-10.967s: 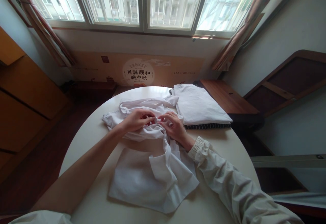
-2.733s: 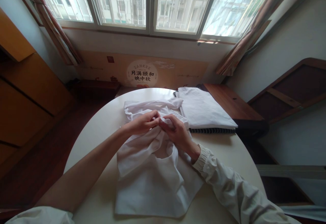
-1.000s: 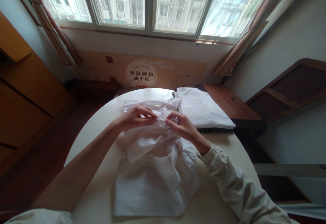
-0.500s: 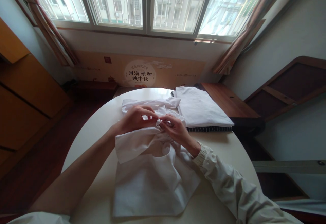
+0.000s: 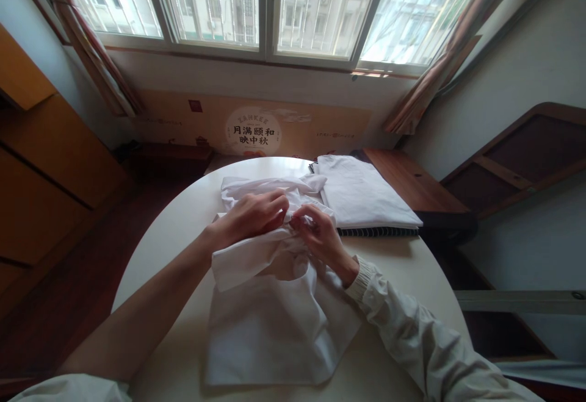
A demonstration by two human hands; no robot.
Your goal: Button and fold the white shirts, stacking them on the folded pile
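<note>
A thin white cloth [image 5: 274, 329], perhaps a garment, lies bunched and creased over the middle of the round table. Reaching in from the left, my left hand [image 5: 256, 211] has its fingers curled and pinches a small fold of this cloth. Close against it on the right, my right hand [image 5: 318, 231] grips the same gathered part between thumb and fingers. Both sets of fingertips nearly meet above the cloth, and the exact bit between them is partly hidden. The near end of the cloth spreads flat toward me.
A folded white cloth [image 5: 366, 191] rests on a black spiral-bound pad [image 5: 379, 231] at the table's right. The round cream table [image 5: 160, 255] stands before a window. A brown wooden desk [image 5: 403, 176] is behind it to the right.
My left hand's fingers have curled in and turned down over the fold, where they were stretched out before. My right hand stays near the same place, still pinching.
</note>
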